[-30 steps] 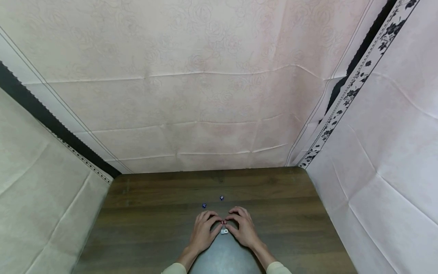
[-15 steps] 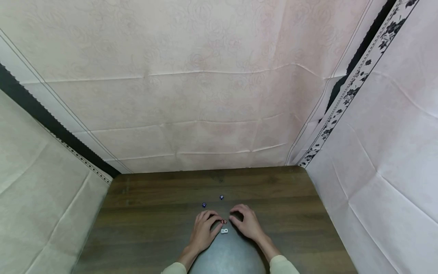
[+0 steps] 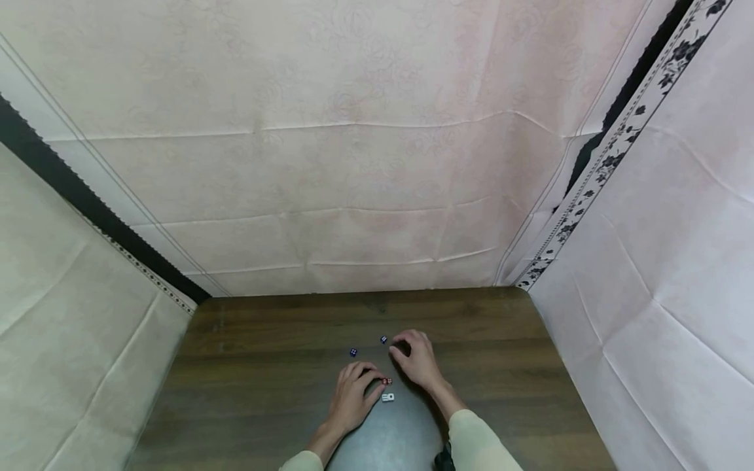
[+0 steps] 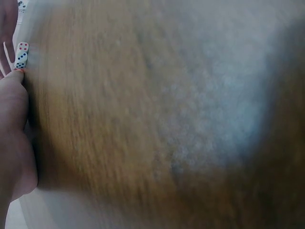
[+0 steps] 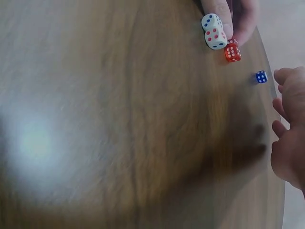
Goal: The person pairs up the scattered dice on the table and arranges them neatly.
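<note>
In the head view my left hand (image 3: pixel 352 396) rests on the table, thumb and index finger pinching one of two small red dice (image 3: pixel 387 381) that sit side by side. Just in front of them lie two white dice (image 3: pixel 387 397), touching each other. My right hand (image 3: pixel 417 360) is beyond the red dice, fingers loosely bent and holding nothing. Close to its fingertips is a blue die (image 3: pixel 383 339); another blue die (image 3: pixel 353 352) lies farther left. The right wrist view shows the white dice (image 5: pixel 214 33) beside the left thumb and one blue die (image 5: pixel 261 77) near the right fingers.
Everything lies on a brown wooden table (image 3: pixel 247 379). Pale patterned cloth (image 3: pixel 377 196) hangs behind its far edge, and more white cloth (image 3: pixel 660 327) hangs along the sides. A dark object (image 3: pixel 444 456) shows by the right sleeve.
My right hand has left the red dice and moved away over the table toward the farther blue die. The left hand stays at the red dice; all dice stay put.
</note>
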The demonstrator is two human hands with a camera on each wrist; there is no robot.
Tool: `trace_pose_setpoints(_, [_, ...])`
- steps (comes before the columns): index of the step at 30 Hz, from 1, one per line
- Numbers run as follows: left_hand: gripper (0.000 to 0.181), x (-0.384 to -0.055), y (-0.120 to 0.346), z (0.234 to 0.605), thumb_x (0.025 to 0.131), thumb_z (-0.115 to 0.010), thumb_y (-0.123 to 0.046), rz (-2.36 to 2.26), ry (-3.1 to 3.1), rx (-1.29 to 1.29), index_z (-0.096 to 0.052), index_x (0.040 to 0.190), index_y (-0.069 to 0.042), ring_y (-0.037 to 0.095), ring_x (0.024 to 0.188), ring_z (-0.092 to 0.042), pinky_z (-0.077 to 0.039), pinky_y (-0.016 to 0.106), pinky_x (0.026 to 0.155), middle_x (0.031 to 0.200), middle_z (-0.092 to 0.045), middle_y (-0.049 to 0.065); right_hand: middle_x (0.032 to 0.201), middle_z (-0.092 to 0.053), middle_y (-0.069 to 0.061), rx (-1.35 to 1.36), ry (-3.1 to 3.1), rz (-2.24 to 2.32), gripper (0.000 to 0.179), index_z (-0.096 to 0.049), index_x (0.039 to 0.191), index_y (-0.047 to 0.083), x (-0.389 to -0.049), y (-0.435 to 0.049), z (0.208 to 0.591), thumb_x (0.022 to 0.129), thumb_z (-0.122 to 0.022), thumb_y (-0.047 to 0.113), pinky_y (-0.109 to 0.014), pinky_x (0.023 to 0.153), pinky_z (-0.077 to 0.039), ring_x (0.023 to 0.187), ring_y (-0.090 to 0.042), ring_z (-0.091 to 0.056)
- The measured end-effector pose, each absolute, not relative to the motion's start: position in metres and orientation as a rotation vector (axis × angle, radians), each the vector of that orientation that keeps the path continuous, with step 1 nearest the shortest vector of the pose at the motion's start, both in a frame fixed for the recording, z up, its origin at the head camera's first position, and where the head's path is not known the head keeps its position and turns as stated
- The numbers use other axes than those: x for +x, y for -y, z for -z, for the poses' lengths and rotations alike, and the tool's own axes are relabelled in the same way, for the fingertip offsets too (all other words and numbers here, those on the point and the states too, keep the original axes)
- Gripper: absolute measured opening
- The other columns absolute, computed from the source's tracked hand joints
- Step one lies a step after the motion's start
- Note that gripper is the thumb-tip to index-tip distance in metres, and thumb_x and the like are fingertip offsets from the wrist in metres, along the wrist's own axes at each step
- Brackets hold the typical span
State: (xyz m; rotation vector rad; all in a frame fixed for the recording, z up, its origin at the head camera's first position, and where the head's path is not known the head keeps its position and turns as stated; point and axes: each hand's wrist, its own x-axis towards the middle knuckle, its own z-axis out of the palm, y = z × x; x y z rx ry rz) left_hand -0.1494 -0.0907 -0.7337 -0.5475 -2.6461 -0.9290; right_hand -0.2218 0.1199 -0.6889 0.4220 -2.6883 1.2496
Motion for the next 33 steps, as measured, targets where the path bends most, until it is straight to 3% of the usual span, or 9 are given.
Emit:
trace_pose_setpoints(11, [0.012, -0.151, 0.089, 0.741, 0.1, -0.088, -0.034, 0.87, 2.582, -0.573, -0.082, 0.11, -0.032, 0.019, 0.122, -0.067, -0.053, 0.058, 0.109, 0.123, -0.074, -0.011, 0.126, -0.077, -0.016, 0.332, 2.706, -1.151, 0.018, -0.084, 0.113, 0.008, -0.236, -0.1, 0.698, 0.099, -0.089, 0.018, -0.067, 0.115, -0.048, 0.129, -0.041, -0.065])
trace_pose_setpoints(33, [0.01, -0.153, 0.091, 0.746, 0.103, -0.084, -0.038, 0.92, 2.605, -0.561, -0.081, 0.111, -0.033, 0.02, 0.124, -0.066, -0.051, 0.059, 0.112, 0.126, -0.074, -0.011, 0.129, -0.073, -0.013, 0.223, 2.746, -0.99, 0.015, -0.084, 0.107, 0.012, -0.238, -0.086, 0.707, 0.098, -0.09, 0.021, -0.059, 0.119, -0.047, 0.135, -0.039, -0.061])
